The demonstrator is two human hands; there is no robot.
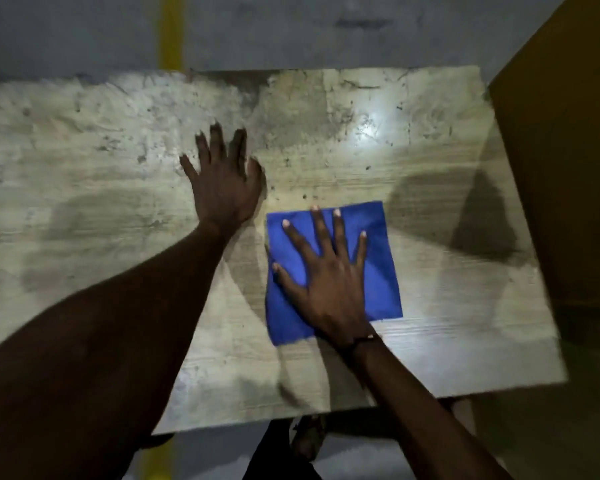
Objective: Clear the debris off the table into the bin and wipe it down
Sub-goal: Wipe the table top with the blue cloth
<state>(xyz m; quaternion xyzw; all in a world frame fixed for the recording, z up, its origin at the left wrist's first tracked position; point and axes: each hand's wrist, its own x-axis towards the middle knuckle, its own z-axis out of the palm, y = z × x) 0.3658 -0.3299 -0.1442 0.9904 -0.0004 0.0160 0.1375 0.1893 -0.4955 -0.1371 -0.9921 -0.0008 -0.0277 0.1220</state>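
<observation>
A square blue cloth (381,271) lies flat on the worn, light wooden table (101,168), right of centre. My right hand (326,282) presses on the cloth with its fingers spread and straight. My left hand (222,181) rests flat on the bare tabletop just up and left of the cloth, fingers spread. Small dark specks and stains dot the far half of the table. A bright light reflection shows on the table beyond the cloth.
A large brown cardboard box (561,150) stands against the table's right edge. Grey floor with a yellow line (170,29) runs beyond the far edge. My foot (307,438) shows below the near edge.
</observation>
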